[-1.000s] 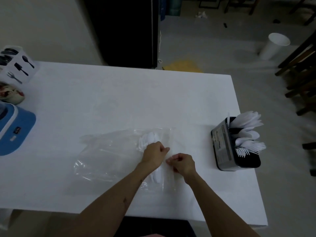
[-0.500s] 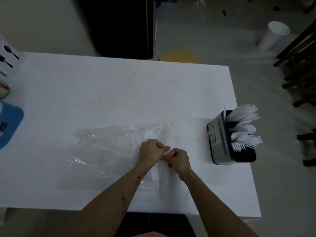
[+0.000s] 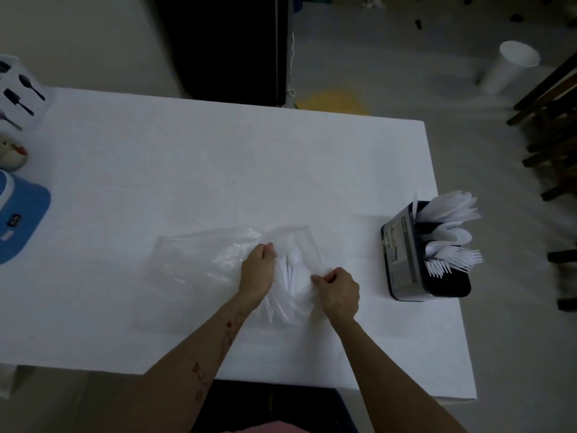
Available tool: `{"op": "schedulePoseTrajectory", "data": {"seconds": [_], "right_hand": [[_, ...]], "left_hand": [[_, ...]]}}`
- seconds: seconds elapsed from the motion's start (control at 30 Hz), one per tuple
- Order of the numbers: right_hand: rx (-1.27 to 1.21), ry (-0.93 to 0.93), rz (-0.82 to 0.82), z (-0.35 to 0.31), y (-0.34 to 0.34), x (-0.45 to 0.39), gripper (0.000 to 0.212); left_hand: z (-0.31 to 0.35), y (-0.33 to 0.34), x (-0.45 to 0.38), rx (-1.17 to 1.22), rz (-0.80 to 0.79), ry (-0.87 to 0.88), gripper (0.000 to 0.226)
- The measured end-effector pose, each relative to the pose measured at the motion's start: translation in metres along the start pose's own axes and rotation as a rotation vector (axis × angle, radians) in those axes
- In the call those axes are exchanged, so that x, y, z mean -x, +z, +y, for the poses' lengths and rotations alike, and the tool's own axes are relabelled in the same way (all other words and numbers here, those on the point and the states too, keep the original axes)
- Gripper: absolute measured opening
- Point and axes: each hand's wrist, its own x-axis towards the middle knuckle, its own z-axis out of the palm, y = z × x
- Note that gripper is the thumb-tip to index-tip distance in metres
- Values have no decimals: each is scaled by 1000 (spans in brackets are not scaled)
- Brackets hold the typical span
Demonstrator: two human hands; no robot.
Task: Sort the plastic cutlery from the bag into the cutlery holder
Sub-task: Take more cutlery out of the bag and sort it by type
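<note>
While 2 hands (image 3: 299, 276) grip 1 bag (image 3: 203, 260) — 1 holder (image 3: 402, 260) nearby.

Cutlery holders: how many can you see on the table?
2. A black cutlery holder, holding white cutlery, stands near the table's right edge. A white one with cutlery pictures sits at the far left corner, partly cut off by the frame.
</note>
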Motion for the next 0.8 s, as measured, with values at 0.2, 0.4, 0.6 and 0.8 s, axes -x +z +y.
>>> {"op": "schedulePoseTrajectory", "data": {"seconds": [0.2,0.4,0.6,0.8], "right_hand": [[70,-165,10,-2,-5,2,22],[-73,-400,-274,9,-10,5,19],[-12,-316,-339,12,-5,-3,32],[28,-327,-470,0,-8,5,44]], "left_hand": [[3,-17,3,37,-69,49,33],[0,-15,10,-49,-141,31,32],[-21,-34,41,-266,154,443,12],[-65,-44,42,-616,162,270,58]]}}
